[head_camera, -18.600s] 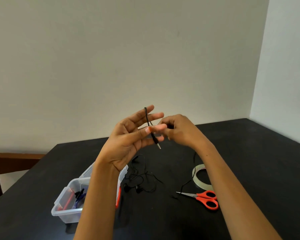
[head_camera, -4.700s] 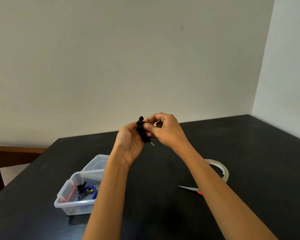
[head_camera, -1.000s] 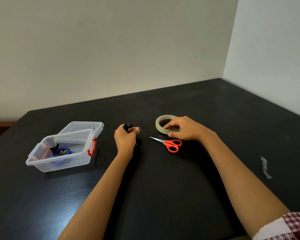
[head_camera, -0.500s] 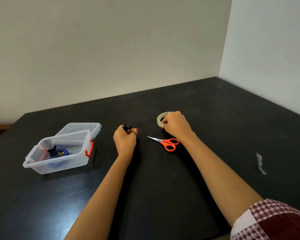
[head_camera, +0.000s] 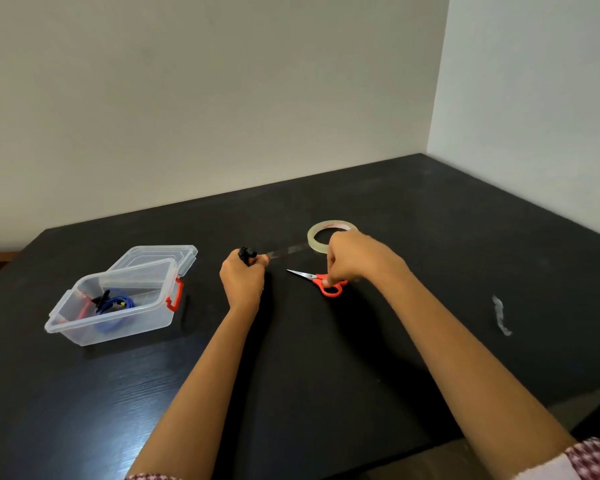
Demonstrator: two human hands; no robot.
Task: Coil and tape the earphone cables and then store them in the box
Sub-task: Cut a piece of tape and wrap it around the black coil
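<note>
My left hand point(head_camera: 244, 277) rests on the black table and grips a coiled black earphone cable point(head_camera: 247, 253), whose top shows above my fingers. A clear strip of tape point(head_camera: 287, 251) stretches from the tape roll point(head_camera: 315, 241) to my left thumb. The roll lies flat just beyond my right hand point(head_camera: 355, 259), which curls down onto the orange handle of the scissors point(head_camera: 330, 286), fingertips in the loops. To the left stands the open clear plastic box point(head_camera: 70, 328) with red clasps. It holds blue, black and red coiled cables point(head_camera: 113, 304).
The box's lid point(head_camera: 160, 253) lies open behind it. Crumpled scraps of clear tape point(head_camera: 501, 316) lie on the table point(head_camera: 326, 358) at the right. Walls meet in a corner behind the table's far right end.
My right hand left the tape roll and came down onto the scissors' handle. A strip of tape is now drawn out between the roll and my left hand, which stayed put.
</note>
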